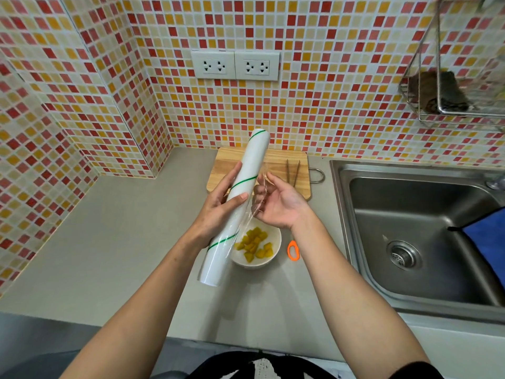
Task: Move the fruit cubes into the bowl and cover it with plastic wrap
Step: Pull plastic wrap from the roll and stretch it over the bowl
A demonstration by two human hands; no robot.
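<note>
A white bowl on the grey counter holds several yellow fruit cubes. Above it, tilted from near left to far right, is a long white plastic wrap roll with green stripes. My left hand grips the roll around its middle. My right hand is just right of the roll, its fingers pinching the loose clear film edge pulled off the roll. The roll's near end hides the bowl's left rim.
A wooden cutting board with brown tongs lies behind the hands. Orange-handled scissors lie right of the bowl. A steel sink with a blue cloth fills the right. A wire rack hangs on the tiled wall.
</note>
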